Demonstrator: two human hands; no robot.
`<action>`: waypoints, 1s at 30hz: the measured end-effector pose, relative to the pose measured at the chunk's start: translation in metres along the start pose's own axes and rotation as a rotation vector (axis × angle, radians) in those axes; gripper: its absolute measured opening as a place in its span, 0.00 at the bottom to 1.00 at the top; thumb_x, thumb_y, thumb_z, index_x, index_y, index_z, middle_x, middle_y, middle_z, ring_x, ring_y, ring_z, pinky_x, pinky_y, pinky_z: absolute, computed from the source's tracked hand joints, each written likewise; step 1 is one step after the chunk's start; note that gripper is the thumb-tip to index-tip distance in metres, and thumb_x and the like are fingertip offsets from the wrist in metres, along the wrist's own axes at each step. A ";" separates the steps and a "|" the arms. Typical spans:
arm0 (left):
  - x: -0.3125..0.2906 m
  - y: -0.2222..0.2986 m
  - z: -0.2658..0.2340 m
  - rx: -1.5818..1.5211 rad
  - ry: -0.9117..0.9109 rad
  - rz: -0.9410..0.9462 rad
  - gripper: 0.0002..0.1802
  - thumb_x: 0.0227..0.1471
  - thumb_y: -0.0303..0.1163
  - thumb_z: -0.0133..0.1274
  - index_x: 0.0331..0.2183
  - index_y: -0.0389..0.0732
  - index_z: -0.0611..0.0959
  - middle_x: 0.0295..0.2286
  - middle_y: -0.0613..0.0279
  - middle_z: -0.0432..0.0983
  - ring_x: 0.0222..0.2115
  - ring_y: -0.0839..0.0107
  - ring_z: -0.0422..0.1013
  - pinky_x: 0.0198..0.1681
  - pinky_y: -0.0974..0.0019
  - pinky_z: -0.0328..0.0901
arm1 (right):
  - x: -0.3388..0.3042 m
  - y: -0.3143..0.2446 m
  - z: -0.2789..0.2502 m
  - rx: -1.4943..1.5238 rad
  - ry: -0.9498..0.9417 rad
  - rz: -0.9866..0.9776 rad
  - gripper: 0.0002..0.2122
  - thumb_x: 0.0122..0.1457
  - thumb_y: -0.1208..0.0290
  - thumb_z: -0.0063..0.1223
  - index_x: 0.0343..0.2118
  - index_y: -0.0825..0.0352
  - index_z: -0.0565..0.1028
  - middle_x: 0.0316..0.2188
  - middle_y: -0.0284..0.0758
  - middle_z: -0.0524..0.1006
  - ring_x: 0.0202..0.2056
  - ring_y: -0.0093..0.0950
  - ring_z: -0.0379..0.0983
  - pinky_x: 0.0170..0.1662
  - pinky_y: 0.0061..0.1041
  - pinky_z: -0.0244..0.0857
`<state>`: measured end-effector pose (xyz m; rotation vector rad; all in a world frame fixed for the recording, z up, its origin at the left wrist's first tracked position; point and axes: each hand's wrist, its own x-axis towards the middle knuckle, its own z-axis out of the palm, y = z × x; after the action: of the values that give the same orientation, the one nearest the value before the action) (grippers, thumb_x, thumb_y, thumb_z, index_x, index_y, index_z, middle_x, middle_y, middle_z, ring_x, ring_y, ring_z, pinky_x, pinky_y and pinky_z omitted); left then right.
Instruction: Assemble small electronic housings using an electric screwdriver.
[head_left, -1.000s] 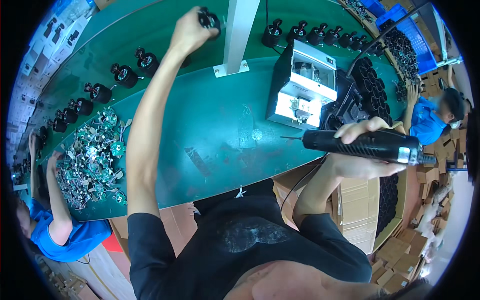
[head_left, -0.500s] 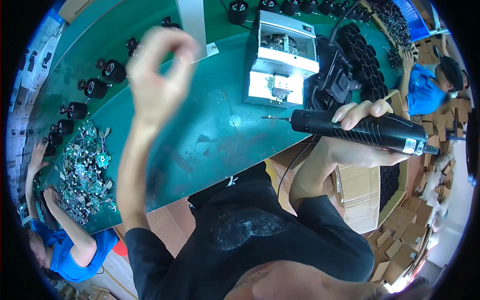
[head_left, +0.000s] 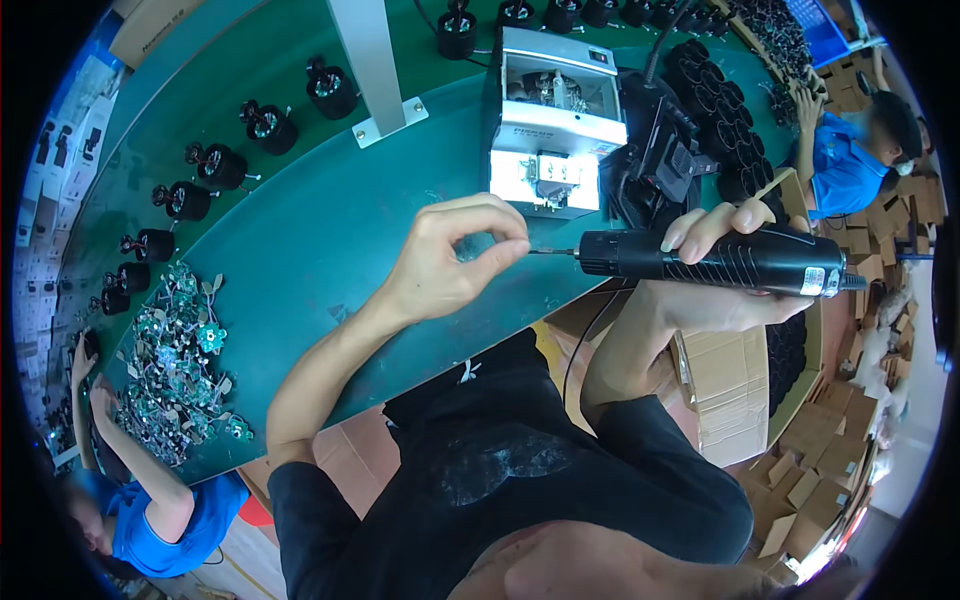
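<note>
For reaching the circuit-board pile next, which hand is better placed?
Probably the left hand: it is nearer the circuit-board pile, though whether it pinches something small is unclear; the right hand is wrapped around the electric screwdriver.

Can pass over green tabletop [head_left: 290, 260] between circuit-board pile [head_left: 175, 370] and left hand [head_left: 445, 262]; meets metal post [head_left: 366, 62] and silver machine [head_left: 560, 122] farther forward.

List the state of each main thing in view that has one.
Black cylindrical power screwdriver: held, bit pointing left.
Bare right grip: wrapped around the screwdriver.
Bare left grip: thumb and forefinger together at the bit's tip.
Silver-and-black boxy machine: upright, lower front brightly lit.
Green circuit boards: heaped.
Tan cardboard carton: open.
</note>
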<state>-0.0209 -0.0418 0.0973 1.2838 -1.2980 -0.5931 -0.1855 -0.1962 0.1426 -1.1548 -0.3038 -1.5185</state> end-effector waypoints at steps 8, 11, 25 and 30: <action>0.102 -0.010 -0.021 0.775 0.227 0.513 0.03 0.48 0.20 0.57 0.29 0.32 0.82 0.29 0.61 0.76 0.31 0.66 0.67 0.36 0.68 0.65 | -0.010 0.010 0.005 -0.098 0.100 0.013 0.30 0.66 0.40 0.19 0.58 0.59 0.61 0.31 0.42 0.76 0.16 0.28 0.75 0.09 0.17 0.66; 0.105 -0.014 -0.035 0.828 0.271 0.521 0.03 0.47 0.20 0.57 0.29 0.34 0.83 0.28 0.61 0.75 0.30 0.66 0.67 0.35 0.68 0.65 | -0.021 0.015 0.010 -0.216 0.179 0.129 0.31 0.64 0.38 0.18 0.57 0.58 0.60 0.29 0.40 0.76 0.12 0.27 0.71 0.08 0.19 0.62; 0.156 -0.068 -0.223 0.751 0.111 -0.079 0.12 0.53 0.35 0.59 0.40 0.43 0.85 0.37 0.59 0.79 0.34 0.69 0.73 0.39 0.69 0.68 | -0.063 0.040 0.000 -0.450 0.041 0.311 0.33 0.62 0.32 0.25 0.56 0.58 0.59 0.26 0.40 0.77 0.14 0.25 0.71 0.17 0.21 0.66; 0.213 -0.153 -0.200 0.873 -0.507 0.077 0.19 0.47 0.32 0.64 0.44 0.43 0.85 0.49 0.53 0.73 0.44 0.55 0.72 0.45 0.60 0.70 | -0.063 0.039 -0.005 -0.489 0.052 0.308 0.34 0.61 0.31 0.26 0.55 0.58 0.60 0.23 0.37 0.78 0.17 0.24 0.71 0.21 0.20 0.66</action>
<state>0.2651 -0.2050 0.0775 1.8332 -2.1567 -0.2922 -0.1621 -0.1741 0.0760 -1.4602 0.2893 -1.3790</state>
